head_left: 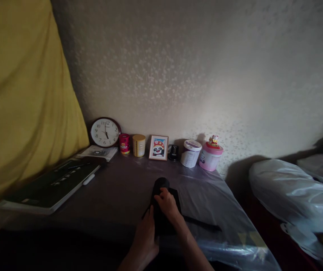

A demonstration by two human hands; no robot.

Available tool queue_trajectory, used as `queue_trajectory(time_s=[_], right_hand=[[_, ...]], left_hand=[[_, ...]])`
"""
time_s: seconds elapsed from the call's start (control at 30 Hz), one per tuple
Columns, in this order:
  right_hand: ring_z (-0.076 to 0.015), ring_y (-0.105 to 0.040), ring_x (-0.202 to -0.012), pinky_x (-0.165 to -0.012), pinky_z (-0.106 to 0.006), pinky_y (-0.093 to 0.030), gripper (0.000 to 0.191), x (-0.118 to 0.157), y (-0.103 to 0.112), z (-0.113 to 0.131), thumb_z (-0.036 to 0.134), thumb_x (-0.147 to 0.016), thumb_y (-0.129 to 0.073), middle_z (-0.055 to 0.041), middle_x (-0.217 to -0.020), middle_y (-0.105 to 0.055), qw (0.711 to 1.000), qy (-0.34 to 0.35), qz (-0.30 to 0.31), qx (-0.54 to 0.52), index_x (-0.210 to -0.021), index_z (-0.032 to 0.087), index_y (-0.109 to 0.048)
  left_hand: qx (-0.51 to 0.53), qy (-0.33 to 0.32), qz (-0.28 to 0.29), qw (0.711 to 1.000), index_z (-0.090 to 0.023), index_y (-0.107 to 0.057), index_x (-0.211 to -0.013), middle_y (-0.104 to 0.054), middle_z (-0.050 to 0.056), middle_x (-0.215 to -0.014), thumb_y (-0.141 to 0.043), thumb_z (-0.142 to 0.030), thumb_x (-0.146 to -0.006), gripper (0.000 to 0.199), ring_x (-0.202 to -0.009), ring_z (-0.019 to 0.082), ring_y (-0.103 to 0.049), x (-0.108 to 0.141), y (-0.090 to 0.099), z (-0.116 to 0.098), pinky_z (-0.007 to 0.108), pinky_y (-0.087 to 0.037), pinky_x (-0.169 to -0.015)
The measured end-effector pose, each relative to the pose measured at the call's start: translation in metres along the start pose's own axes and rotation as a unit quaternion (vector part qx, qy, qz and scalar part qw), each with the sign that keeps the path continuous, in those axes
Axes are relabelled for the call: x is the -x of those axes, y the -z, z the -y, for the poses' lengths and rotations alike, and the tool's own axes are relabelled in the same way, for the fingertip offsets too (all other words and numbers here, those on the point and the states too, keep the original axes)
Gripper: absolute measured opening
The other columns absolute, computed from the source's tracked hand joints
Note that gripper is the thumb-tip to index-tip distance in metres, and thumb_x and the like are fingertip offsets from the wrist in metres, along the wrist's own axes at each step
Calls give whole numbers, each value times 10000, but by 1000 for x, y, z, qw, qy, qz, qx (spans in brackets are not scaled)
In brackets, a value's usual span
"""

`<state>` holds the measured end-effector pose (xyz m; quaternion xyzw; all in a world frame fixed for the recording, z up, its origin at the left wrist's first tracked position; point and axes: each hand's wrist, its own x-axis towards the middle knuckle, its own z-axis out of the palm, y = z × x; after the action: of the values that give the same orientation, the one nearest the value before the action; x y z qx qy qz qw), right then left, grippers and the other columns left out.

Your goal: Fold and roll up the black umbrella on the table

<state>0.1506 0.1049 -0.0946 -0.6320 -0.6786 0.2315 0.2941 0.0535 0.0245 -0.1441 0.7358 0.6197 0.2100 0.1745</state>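
**Plastic-covered table (116, 192) under a patterned wall (178, 75), two hands on a black item**

Both hands are at the black item (163, 224), which lies on the near part of the table, in front of the person. Right hand (168, 202): fingers bent against its upper part; whether they pinch it cannot be told. Left hand (147, 229): thumb along the left edge, the other fingers mostly hidden, so how firmly it grasps cannot be told either. The item has a rounded far end, and a dark strap (203, 223) stretches from it to the right across the plastic.

Farther left lies a dark green board (54, 184) with a white marker (89, 179) at its edge and papers (99, 151) behind.

Along the wall, left to right, stand a round clock (105, 132), a red can (124, 145), a yellow-lidded tin (139, 146), a framed panda picture (158, 147), a small black object (173, 153), a white tub (191, 154) and a pink-lidded tub (210, 159) bearing a figurine (213, 141). Outermost, a yellow curtain (22, 94) hangs on the left, and white plastic bags (288, 192) sit on the right.
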Motion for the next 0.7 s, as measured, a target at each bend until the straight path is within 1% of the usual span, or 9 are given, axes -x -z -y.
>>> queue_trajectory(time_s=[0.1, 0.17, 0.23, 0.33, 0.37, 0.43, 0.5, 0.57, 0.7], right_hand=[[-151, -650, -682, -621, -217, -411, 286, 1, -1, 3, 195, -804, -515, -27, -693, -698, 999, 24, 45, -10, -1071, 115, -583], [-121, -630, -603, -593, -201, -402, 237, 3, -1, 4, 187, -827, -470, -5, -663, -694, 997, 36, 68, -15, -1024, 141, -593], [-109, -620, -580, -580, -193, -397, 206, 5, 0, 5, 184, -834, -454, -2, -680, -699, 996, 48, 79, -13, -969, 158, -607], [-112, -628, -615, -599, -192, -401, 197, 7, 3, 8, 182, -836, -456, -16, -719, -704, 994, 61, 85, 9, -940, 159, -621], [-116, -634, -636, -610, -193, -403, 201, 7, 4, 10, 180, -838, -454, -22, -734, -704, 994, 63, 88, 19, -940, 157, -625], [-123, -643, -686, -626, -194, -407, 208, 8, 7, 14, 178, -844, -444, -30, -763, -705, 992, 70, 100, 35, -926, 162, -634], [-126, -649, -730, -637, -193, -412, 221, 8, 9, 17, 176, -851, -426, -27, -781, -706, 989, 81, 119, 42, -892, 176, -644], [-126, -651, -753, -644, -190, -417, 230, 7, 11, 20, 177, -854, -421, -20, -782, -707, 985, 95, 135, 43, -853, 193, -651], [-126, -653, -733, -645, -188, -435, 201, 6, 12, 17, 179, -836, -457, -4, -742, -706, 981, 114, 156, 5, -834, 204, -657]], left_hand=[[-17, 0, 1, 1000, -25, -365, -1278, -461, 208, -1309, -534, -91, -618, 685, -1229, 292, -428, 0, -3, 6, 398, -325, -1047], [-21, -7, 0, 1000, -45, -388, -1257, -486, 200, -1283, -530, -115, -639, 638, -1209, 300, -449, 4, -6, 10, 423, -344, -1031], [-21, -33, -50, 998, -80, -292, -1320, -441, 180, -1328, -505, -123, -668, 687, -1235, 283, -422, 10, -8, 14, 432, -350, -1027], [-31, -80, -169, 982, -116, -156, -1377, -354, 171, -1380, -453, -137, -738, 705, -1271, 273, -364, 21, -8, 14, 455, -373, -1008], [-38, -89, -197, 976, -127, -165, -1376, -343, 167, -1379, -444, -147, -758, 679, -1271, 276, -358, 24, -6, 12, 461, -383, -998], [-54, -110, -220, 968, -162, -272, -1338, -356, 144, -1354, -438, -157, -777, 585, -1250, 280, -375, 27, -2, 6, 464, -407, -977], [-72, -141, -211, 965, -181, -383, -1268, -376, 129, -1324, -444, -146, -764, 510, -1221, 283, -401, 26, 1, 0, 463, -427, -958], [-86, -156, -186, 966, -179, -426, -1235, -379, 127, -1315, -445, -119, -737, 502, -1210, 289, -407, 23, 1, -5, 468, -435, -953], [-88, -127, -142, 978, -144, -421, -1254, -383, 142, -1317, -379, -45, -715, 550, -1225, 286, -395, 16, -3, -6, 461, -435, -960]])
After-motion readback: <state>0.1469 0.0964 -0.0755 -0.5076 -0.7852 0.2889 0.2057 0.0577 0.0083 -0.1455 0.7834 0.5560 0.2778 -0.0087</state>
